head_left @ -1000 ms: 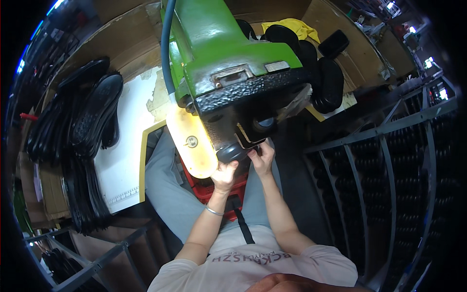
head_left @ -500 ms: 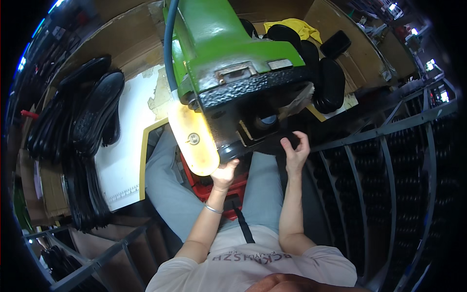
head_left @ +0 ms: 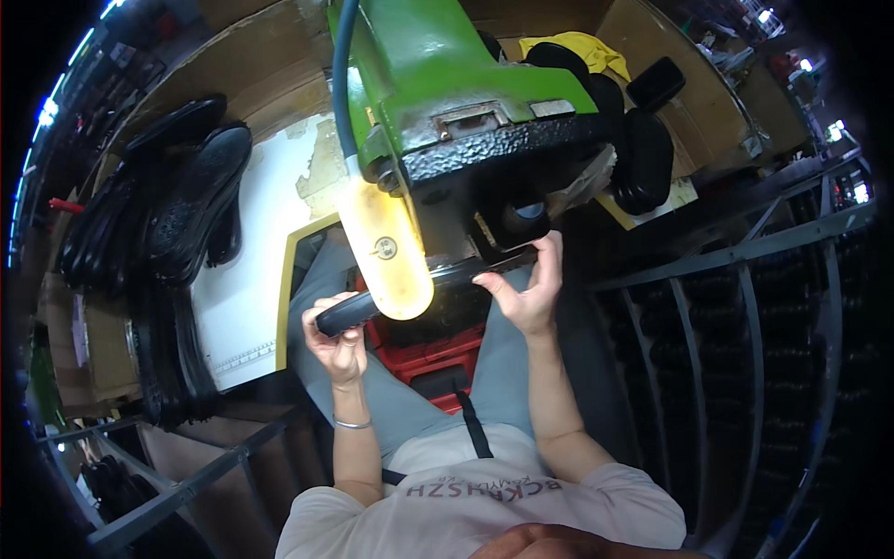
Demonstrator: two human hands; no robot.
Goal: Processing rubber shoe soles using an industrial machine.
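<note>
Both my hands grip a long black shoe sole (head_left: 456, 274) at the working head of a green machine (head_left: 475, 74). My left hand (head_left: 335, 345) pinches its left end between thumb and fingers. Near its right end, my right hand (head_left: 533, 296) is closed on it, thumb at the near edge and fingers on the far side. A glowing yellow-white lamp (head_left: 386, 256) hides part of the sole's middle. The machine's dark underside hangs just above the right end; where the two touch, I cannot tell.
Black soles (head_left: 200, 200) lie in stacks on the white board (head_left: 247, 317) at left. Several more soles (head_left: 644, 163) and a yellow cloth (head_left: 582, 51) lie behind the machine. A red container (head_left: 424, 349) is between my legs. Metal racks (head_left: 684, 307) stand at right and lower left.
The sole has slid out leftward and now shows past the lamp. My left hand has moved left with it, and my right hand has come inward onto its right end.
</note>
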